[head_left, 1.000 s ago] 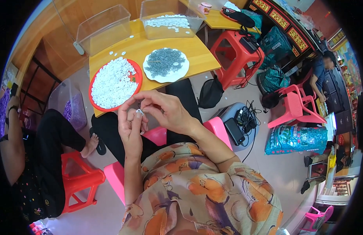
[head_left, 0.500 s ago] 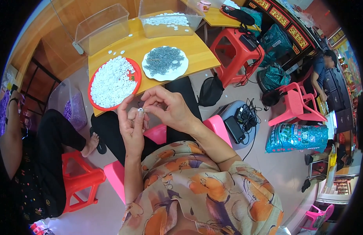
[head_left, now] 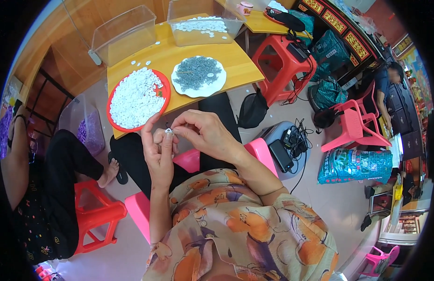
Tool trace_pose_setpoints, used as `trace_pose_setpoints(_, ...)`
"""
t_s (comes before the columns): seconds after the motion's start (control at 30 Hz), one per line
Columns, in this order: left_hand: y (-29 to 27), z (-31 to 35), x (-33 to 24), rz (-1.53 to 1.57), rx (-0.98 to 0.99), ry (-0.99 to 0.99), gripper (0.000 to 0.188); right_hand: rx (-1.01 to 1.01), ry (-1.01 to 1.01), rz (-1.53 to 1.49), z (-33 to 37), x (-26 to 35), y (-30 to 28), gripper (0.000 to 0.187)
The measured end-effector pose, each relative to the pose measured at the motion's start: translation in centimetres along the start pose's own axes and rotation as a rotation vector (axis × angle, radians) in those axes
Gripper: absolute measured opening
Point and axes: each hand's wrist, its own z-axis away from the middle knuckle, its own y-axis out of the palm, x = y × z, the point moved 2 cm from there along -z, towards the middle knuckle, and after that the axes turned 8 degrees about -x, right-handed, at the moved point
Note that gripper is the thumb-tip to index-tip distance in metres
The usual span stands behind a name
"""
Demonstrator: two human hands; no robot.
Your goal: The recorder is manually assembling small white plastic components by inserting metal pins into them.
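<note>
In front of my lap, just below the table edge, my two hands meet. Between thumb and fingers, my left hand [head_left: 159, 152] pinches a small white plastic piece [head_left: 168, 130]. My right hand [head_left: 205, 135] has its thumb and index finger pressed together at that piece; whatever they pinch is too small to make out. Beyond my hands, a red round tray [head_left: 166, 96] is heaped with small white pieces [head_left: 136, 99]. Right of it, a white scalloped plate [head_left: 220, 84] carries a pile of small grey parts [head_left: 196, 72], with one white piece lying on top.
Two clear plastic bins [head_left: 124, 35] [head_left: 206, 37] stand at the back of the yellow table [head_left: 245, 65], the right one holding white pieces. A red stool [head_left: 284, 65] is at right. Another person [head_left: 62, 187] sits at left beside a bin of purple pieces [head_left: 88, 129].
My right index finger has come down and curled closer to the white piece. My left hand keeps its grip, nearly still.
</note>
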Motion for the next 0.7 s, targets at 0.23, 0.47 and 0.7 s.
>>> trace_pose_setpoints(0.23,0.3,0.2,0.0,-0.014,-0.012,0.007,0.039,-0.012,0.024,-0.014,0.4,-0.4,0.3,0.008)
trace_pose_setpoints(0.47,0.3,0.5,0.5,-0.042,-0.054,0.074,0.038,-0.071,0.13,-0.108,1.0,-0.9,0.8,0.009)
trace_pose_setpoints(0.7,0.3,0.0,0.6,-0.017,-0.077,0.123,0.038,0.034,0.222,-0.25,0.1,-2.7,0.4,0.012)
